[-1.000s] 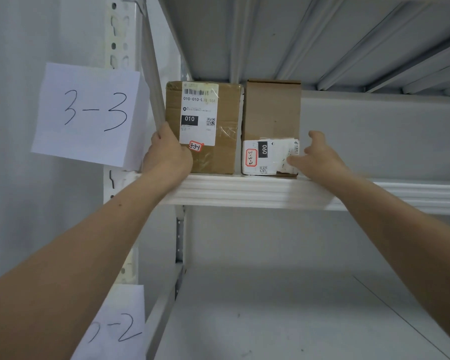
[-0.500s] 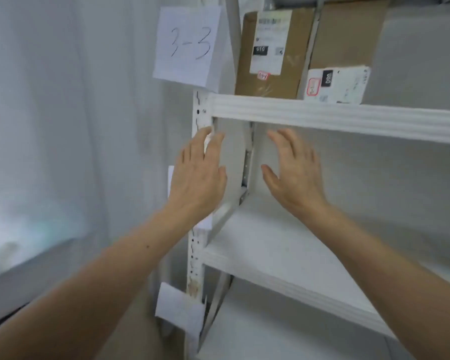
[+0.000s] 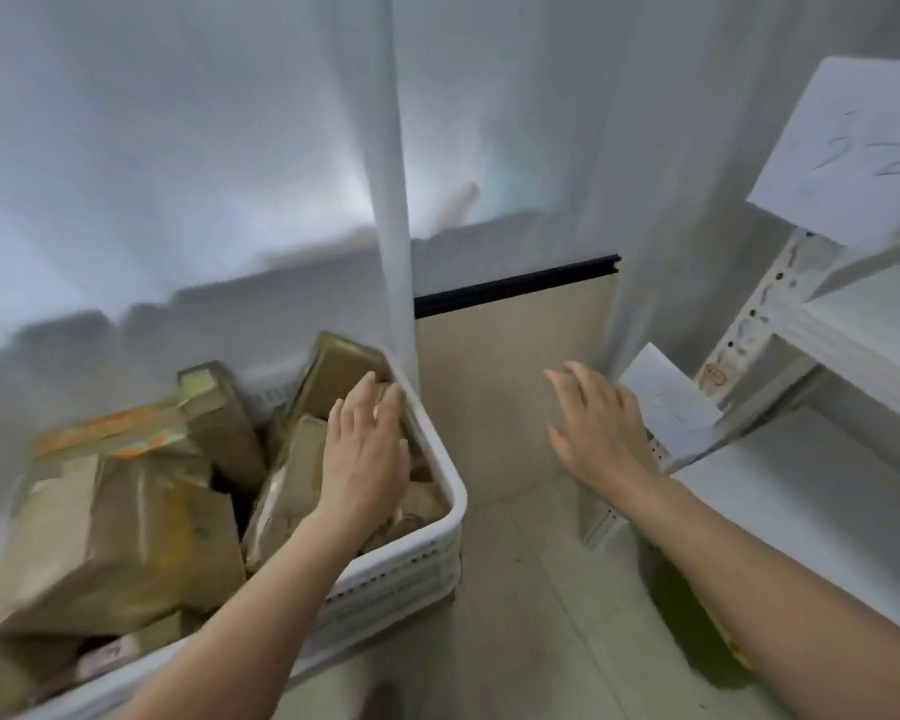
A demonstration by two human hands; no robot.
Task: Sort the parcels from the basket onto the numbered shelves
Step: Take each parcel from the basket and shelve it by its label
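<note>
Brown paper and cardboard parcels [image 3: 126, 537] are heaped in the white perforated plastic basket [image 3: 437, 517] down on the tiled floor [image 3: 515, 589], piled above the rim, with a couple of boxes standing on end at the far side. None of them is in anyone's hand right now.

The person's left hand [image 3: 367, 454] is flat, fingers straight, over the parcels at the right end of the basket. It grips nothing, and I can't tell if it's actually touching them. The right hand [image 3: 601, 428] is spread wide and empty over the gap between the basket and the white metal shelves [image 3: 853, 345], just beside a white paper slip [image 3: 666, 402] sticking out from the upright. Higher up hangs a white paper sign [image 3: 853, 153] with a scrawled number, too blurry for me to read. A pale grey curtain [image 3: 391, 174] hangs behind everything.

What I'd worry about is that the pile looks loose and tall. Yank one parcel out from the edge and its neighbours could slump or tip over the rim. That slip also looks easy to knock off with the right hand.
</note>
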